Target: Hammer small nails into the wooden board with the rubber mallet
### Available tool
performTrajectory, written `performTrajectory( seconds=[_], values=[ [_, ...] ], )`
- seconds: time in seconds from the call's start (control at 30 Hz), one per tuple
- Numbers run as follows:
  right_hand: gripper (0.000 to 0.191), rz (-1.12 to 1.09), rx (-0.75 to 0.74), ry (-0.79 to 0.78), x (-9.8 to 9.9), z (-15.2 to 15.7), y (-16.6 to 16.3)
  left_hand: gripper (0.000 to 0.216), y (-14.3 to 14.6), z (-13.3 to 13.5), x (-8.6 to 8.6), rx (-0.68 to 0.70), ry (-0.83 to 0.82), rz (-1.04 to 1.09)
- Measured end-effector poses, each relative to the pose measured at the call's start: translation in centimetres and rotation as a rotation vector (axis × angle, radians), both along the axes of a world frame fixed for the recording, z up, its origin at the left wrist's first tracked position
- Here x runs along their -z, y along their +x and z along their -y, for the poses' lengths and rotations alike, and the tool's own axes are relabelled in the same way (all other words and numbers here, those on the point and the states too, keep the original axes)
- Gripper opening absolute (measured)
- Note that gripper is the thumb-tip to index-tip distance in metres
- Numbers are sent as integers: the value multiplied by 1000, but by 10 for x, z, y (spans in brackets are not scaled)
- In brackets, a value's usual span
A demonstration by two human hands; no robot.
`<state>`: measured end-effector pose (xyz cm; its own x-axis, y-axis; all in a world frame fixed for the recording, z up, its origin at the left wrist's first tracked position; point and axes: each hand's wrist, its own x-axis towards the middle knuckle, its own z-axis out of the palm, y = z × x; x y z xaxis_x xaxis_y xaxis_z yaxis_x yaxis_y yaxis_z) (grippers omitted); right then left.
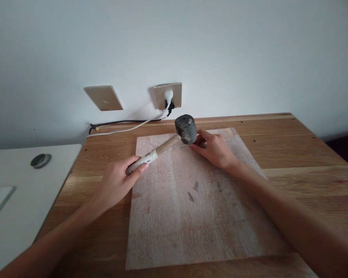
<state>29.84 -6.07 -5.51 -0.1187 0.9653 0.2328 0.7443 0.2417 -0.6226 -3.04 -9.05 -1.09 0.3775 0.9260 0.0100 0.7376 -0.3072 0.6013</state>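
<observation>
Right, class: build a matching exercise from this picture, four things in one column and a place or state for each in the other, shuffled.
Things:
1. mallet
2. right hand
3. white plug
4. loose nails

Places or states:
A. in the wall socket
B. lying on the board
C. gripped by the left hand
D. fingertips beside the mallet head

Pairs: 1-C, 2-D, 3-A, 4-B

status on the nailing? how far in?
Done: nothing visibly driven; marks on the board are too small to read. In hand: left hand has the mallet by its handle, head raised; right hand pinches something small on the board beneath it, likely a nail. Left: loose nails lie mid-board.
</observation>
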Motion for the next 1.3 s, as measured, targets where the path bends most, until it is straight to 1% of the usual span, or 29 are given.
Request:
performTrajectory(
  seconds=[0.07,0.1,0.23,0.3,0.37,0.4,0.47,0.53,0.57,0.63,0.73,0.83,0.93,1.0,1.07,1.13,1.2,1.3],
  values=[
    [17,17,10,-13,-3,0,1,39,6,-4,-1,8,10,-13],
    [20,22,11,-18,-4,1,3,39,8,-5,-1,15,15,-22],
    [44,13,-13,-14,-7,10,15,38,15,-8,-1,43,46,-77],
    [50,10,-20,-3,-8,17,25,36,17,-9,0,46,83,-122],
    [47,26,-12,18,-9,25,34,35,18,-8,1,48,115,-155],
    [42,43,-11,35,-10,30,39,35,19,-9,1,51,123,-159],
    [27,91,-37,72,-14,43,46,35,20,-9,2,60,126,-157],
    [12,155,-120,109,-20,60,49,35,19,-10,1,67,117,-155],
    [12,191,-177,131,-24,70,48,35,19,-10,0,69,107,-153],
    [19,269,-302,167,-30,91,46,36,16,-11,-2,69,84,-137],
    [30,404,-440,217,-35,118,39,39,12,-12,-5,56,72,-95],
    [31,542,-529,265,-35,131,36,40,7,-12,-4,26,78,-78],
    [24,605,-566,275,-34,131,36,41,4,-10,-2,13,63,-74],
    [24,580,-554,262,-33,123,37,41,3,-7,-1,12,53,-65],
    [24,484,-494,233,-30,110,38,40,2,-4,-2,10,44,-58],
    [23,330,-386,191,-26,90,39,40,2,-2,-3,5,33,-60],
    [20,173,-242,138,-20,67,39,40,1,-2,-4,-2,37,-61],
    [16,36,-43,81,-14,34,35,40,-1,-2,-3,-7,36,-69]
  ],
)
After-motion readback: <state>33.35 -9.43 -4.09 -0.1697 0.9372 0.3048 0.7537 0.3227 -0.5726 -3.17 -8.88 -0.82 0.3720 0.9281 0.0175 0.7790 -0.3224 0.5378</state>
